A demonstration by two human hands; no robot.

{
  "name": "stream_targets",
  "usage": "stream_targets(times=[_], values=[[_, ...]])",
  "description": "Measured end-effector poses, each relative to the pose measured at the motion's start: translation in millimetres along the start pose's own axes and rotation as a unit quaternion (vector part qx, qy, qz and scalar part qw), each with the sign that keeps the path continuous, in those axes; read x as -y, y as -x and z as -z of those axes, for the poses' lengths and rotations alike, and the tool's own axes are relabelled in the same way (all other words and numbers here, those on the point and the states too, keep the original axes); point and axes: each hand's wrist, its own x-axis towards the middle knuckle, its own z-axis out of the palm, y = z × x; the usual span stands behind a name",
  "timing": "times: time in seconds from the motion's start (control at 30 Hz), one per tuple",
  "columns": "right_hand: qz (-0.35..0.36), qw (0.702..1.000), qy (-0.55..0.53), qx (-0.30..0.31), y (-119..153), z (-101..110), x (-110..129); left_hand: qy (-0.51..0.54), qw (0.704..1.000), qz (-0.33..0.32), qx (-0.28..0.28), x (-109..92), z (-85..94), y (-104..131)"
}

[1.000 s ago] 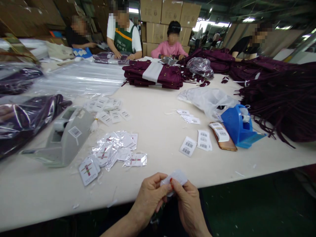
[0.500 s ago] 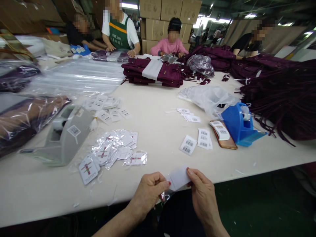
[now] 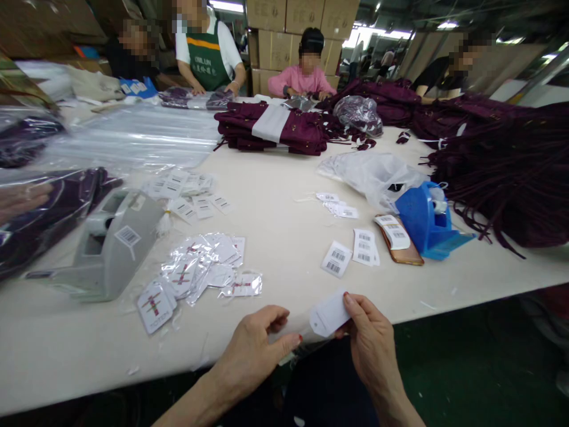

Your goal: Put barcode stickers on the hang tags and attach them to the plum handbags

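A white hang tag (image 3: 328, 315) with a notched end and faint print is pinched between the thumb and fingers of my right hand (image 3: 374, 341) at the table's front edge. To its left, my left hand (image 3: 254, 339) has its thumb and forefinger spread apart. A blurred clear plastic piece (image 3: 291, 329) stretches from the tag toward that hand; whether the fingers touch it I cannot tell. Left of my hands lies a pile of plastic-sleeved tags (image 3: 202, 267) with a coloured design. Barcode stickers (image 3: 336, 259) lie beyond my right hand.
A grey tape dispenser (image 3: 111, 249) stands at left, a blue one (image 3: 431, 225) at right beside a phone (image 3: 406, 254). Farther back are barcode tags (image 3: 186, 193), clear bags (image 3: 146, 136) and folded maroon bags (image 3: 275, 130). Several people work across the table.
My left thumb and forefinger have parted and moved left from the tag. The tag, still in my right hand, has shifted slightly right and shows more of its face.
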Motion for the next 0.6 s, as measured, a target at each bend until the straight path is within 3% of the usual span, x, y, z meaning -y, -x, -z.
stream_targets(times=[0.1,0.13,0.2,0.3,0.43,0.5,0.6], values=[[0.008,1.0,0.014,0.01,0,0,-1,-0.06,0.992,-0.066,-0.088,-11,0.3,-1],[0.01,1.0,0.018,0.016,1,0,-2,-0.046,0.994,-0.064,-0.076,-14,-1.9,-3],[0.014,0.999,0.028,0.026,2,-2,-2,0.037,0.999,-0.021,0.001,-15,-8.7,-9],[0.012,0.998,0.052,0.038,3,-4,-1,0.201,0.972,0.072,0.101,-13,-19.4,-16],[0.034,0.993,0.111,0.028,3,-5,0,0.302,0.941,0.102,0.114,-10,-25.2,-17],[0.138,0.974,0.18,-0.027,5,-4,1,0.317,0.937,0.101,0.109,-10,-25.1,-15],[0.36,0.876,0.311,-0.078,12,-1,2,0.323,0.936,0.105,0.095,-8,-24.8,-13]])
